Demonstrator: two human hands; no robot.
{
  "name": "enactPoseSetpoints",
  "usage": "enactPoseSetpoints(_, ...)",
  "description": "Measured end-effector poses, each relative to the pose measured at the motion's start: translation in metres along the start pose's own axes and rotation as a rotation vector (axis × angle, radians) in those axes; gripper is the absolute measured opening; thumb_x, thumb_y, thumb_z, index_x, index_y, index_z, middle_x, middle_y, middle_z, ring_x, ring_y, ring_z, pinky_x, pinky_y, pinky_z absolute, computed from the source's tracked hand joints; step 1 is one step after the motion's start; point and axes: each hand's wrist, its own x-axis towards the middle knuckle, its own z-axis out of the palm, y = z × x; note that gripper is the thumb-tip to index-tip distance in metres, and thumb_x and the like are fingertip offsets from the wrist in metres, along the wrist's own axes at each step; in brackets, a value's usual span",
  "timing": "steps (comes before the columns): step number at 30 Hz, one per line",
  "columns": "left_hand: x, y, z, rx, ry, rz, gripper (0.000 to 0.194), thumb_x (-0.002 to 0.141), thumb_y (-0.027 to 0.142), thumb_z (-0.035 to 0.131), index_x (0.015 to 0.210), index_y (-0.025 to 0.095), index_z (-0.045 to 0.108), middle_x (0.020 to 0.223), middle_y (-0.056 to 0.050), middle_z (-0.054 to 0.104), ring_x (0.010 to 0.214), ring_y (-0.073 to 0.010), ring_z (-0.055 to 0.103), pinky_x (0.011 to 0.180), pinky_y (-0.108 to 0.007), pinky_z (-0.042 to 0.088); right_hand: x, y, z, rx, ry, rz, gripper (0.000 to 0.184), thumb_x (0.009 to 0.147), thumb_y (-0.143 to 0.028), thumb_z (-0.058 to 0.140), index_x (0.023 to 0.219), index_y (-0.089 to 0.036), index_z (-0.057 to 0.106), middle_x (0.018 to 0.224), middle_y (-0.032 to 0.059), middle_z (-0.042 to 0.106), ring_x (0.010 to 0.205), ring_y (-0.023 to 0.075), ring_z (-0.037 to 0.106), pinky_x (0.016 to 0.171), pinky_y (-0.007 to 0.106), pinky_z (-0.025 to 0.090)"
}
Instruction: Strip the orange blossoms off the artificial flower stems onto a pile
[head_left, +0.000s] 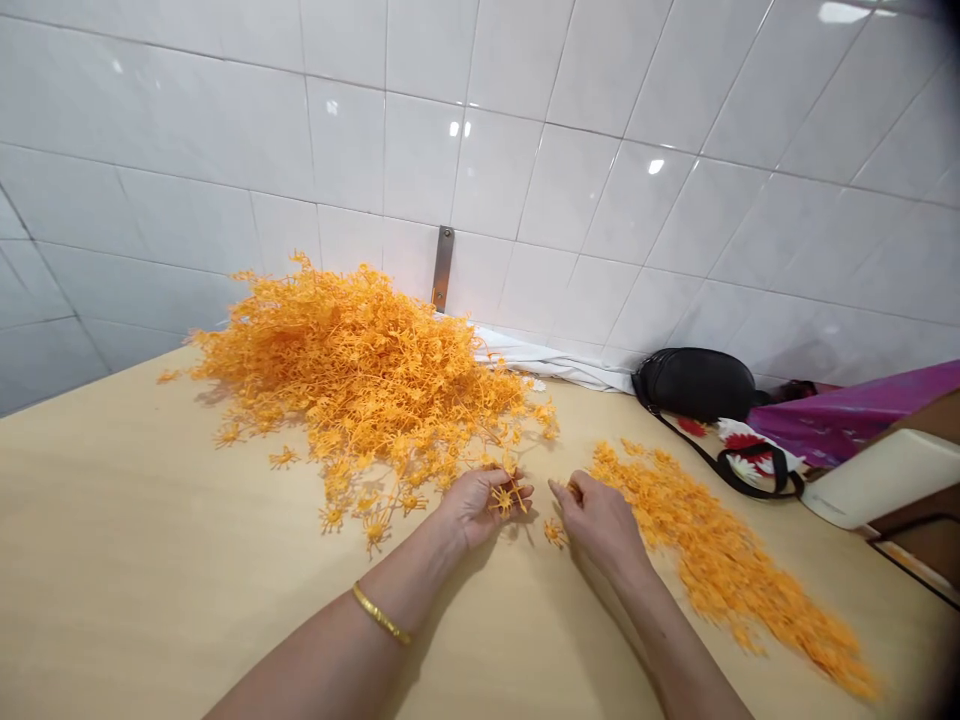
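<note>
Orange spidery pieces, like plastic flower parts with thin radiating arms, lie in a big tangled heap [360,360] on the table. In front of its right end, my left hand [474,508] is turned partly upward, its fingers curled around an orange flower piece [504,500]. My right hand [604,525] is closed in a pinch just to the right, with a bit of orange showing at its fingertips. Below those fingertips is a single orange piece [554,532]. A long, flatter pile of orange pieces [720,545] spreads beyond my right hand.
The pale wooden table [150,560] meets a tiled wall [495,170]. White cloth [555,358] lies along the wall. At right are a black pouch [697,383] with a strap, red and white flowers [746,450], purple material [847,415] and a cream-coloured object [885,478].
</note>
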Motion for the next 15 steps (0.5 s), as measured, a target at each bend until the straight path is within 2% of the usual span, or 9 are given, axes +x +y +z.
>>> enactPoseSetpoints(3,0.0,-0.001,0.0,0.034,-0.005,0.032,0.007,0.069,0.002,0.049,0.067,0.008,0.053,0.062,-0.004,0.057,0.056,-0.0144,0.059,0.061,-0.032,0.049,-0.002,-0.002,0.0,-0.011,0.044,0.008,0.015,0.075,-0.033,0.046,0.075,-0.018,0.048,0.07,0.0037,0.052,0.058,0.0154,0.046,0.05,0.024,0.029)
enactPoseSetpoints(7,0.002,-0.007,0.001,0.11,-0.044,0.093,0.009,0.064,0.002,0.051,0.067,0.009,0.055,0.059,-0.004,0.057,0.052,-0.0122,0.056,0.055,-0.027,0.046,-0.008,-0.021,-0.005,0.293,0.069,-0.193,0.026,0.077,-0.038,0.046,0.092,-0.017,0.047,0.081,0.0052,0.054,0.07,0.0162,0.05,0.062,0.027,0.037)
enactPoseSetpoints(9,0.002,-0.011,0.002,0.15,-0.064,0.135,0.013,0.059,-0.001,0.052,0.066,0.01,0.056,0.055,-0.003,0.057,0.048,-0.0106,0.054,0.049,-0.023,0.043,-0.011,-0.027,-0.003,0.36,0.069,-0.278,0.029,0.075,-0.037,0.05,0.096,-0.018,0.048,0.083,0.0048,0.054,0.076,0.0169,0.049,0.067,0.028,0.038)
enactPoseSetpoints(12,0.001,-0.015,0.004,0.178,-0.055,0.18,0.012,0.057,-0.001,0.053,0.062,0.011,0.054,0.05,-0.001,0.054,0.045,-0.0101,0.052,0.046,-0.022,0.041,-0.013,-0.029,0.005,0.345,0.1,-0.336,0.014,0.078,-0.026,0.046,0.087,-0.019,0.053,0.079,0.0034,0.053,0.076,0.0166,0.048,0.068,0.029,0.036)
enactPoseSetpoints(15,0.003,-0.017,0.006,0.155,-0.035,0.174,0.007,0.061,0.006,0.056,0.059,0.011,0.052,0.049,-0.002,0.054,0.046,-0.0111,0.052,0.048,-0.023,0.042,-0.017,-0.031,0.006,0.366,0.147,-0.384,0.017,0.08,-0.017,0.038,0.073,-0.018,0.054,0.071,0.0021,0.05,0.071,0.015,0.046,0.067,0.028,0.034)
